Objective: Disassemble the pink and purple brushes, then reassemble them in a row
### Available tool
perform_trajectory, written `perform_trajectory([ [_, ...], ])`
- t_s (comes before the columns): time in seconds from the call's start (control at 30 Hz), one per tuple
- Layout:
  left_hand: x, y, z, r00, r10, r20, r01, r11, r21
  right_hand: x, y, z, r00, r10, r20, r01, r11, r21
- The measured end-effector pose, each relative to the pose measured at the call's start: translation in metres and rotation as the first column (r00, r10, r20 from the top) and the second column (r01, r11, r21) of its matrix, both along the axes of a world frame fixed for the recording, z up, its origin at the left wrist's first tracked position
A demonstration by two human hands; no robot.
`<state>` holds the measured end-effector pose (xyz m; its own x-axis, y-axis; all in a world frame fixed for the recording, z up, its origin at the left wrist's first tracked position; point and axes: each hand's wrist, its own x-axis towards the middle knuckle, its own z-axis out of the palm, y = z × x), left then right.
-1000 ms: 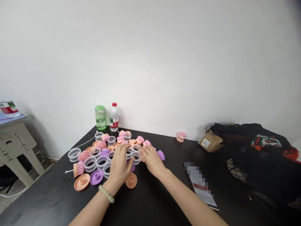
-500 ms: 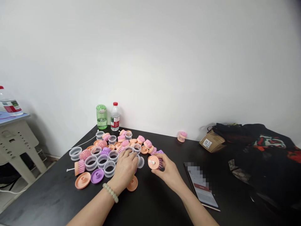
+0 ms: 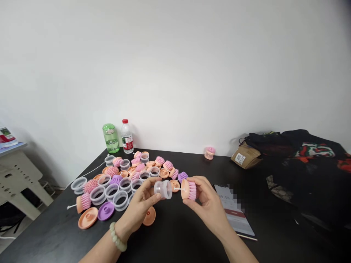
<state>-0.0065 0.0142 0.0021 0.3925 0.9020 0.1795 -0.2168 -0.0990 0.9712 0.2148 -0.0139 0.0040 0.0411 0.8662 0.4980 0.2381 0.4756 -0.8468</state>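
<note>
Between its thumb and fingers my left hand (image 3: 142, 204) grips a clear plastic cup (image 3: 163, 189), tipped on its side. Close to its right, my right hand (image 3: 207, 199) holds a pink-bristled brush head (image 3: 189, 190) with an orange base. A thin white stem on that base points left at the cup; a small gap shows between them. Left of and behind my hands lie several clear rings (image 3: 120, 200), pink brush heads (image 3: 90, 186), a purple disc (image 3: 105, 210) and orange discs (image 3: 88, 218).
A green bottle (image 3: 111, 138) and a red-capped bottle (image 3: 127, 137) stand at the back left. One brush (image 3: 210, 153) stands near the wall. Rightward are a phone-like screen (image 3: 236, 212), a brown paper bag (image 3: 245, 156) and dark cloth (image 3: 307, 182).
My left hand has risen from the pile with the clear cup. My right hand has moved slightly right and turned the brush head, so its stem points left. The camera view has shifted slightly.
</note>
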Motion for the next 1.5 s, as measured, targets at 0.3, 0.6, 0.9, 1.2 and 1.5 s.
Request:
perform_trajectory([
  [0.3, 0.007, -0.004, -0.003, 0.995, -0.085, 0.051, 0.086, 0.996, -0.02, -0.008, -0.009, 0.004, 0.946, -0.047, 0.319, 0.023, 0.997, 0.078],
  [0.6, 0.008, -0.008, -0.001, 0.985, -0.144, 0.093, 0.152, 0.985, -0.081, -0.008, -0.009, 0.0, 0.972, 0.063, 0.228, -0.052, 0.997, -0.054],
  [0.9, 0.007, -0.006, -0.006, 0.985, -0.156, 0.074, 0.163, 0.981, -0.107, -0.01, -0.01, 0.0, 0.978, 0.207, 0.012, -0.204, 0.971, -0.125],
  [1.2, 0.005, -0.009, -0.001, 0.987, -0.158, 0.005, 0.157, 0.98, -0.12, -0.007, -0.011, 0.004, 0.974, 0.222, 0.034, -0.213, 0.962, -0.173],
  [1.5, 0.008, -0.012, 0.001, 0.982, -0.174, -0.071, 0.155, 0.963, -0.219, -0.005, -0.012, 0.001, 0.944, 0.249, 0.218, -0.245, 0.968, -0.045],
])
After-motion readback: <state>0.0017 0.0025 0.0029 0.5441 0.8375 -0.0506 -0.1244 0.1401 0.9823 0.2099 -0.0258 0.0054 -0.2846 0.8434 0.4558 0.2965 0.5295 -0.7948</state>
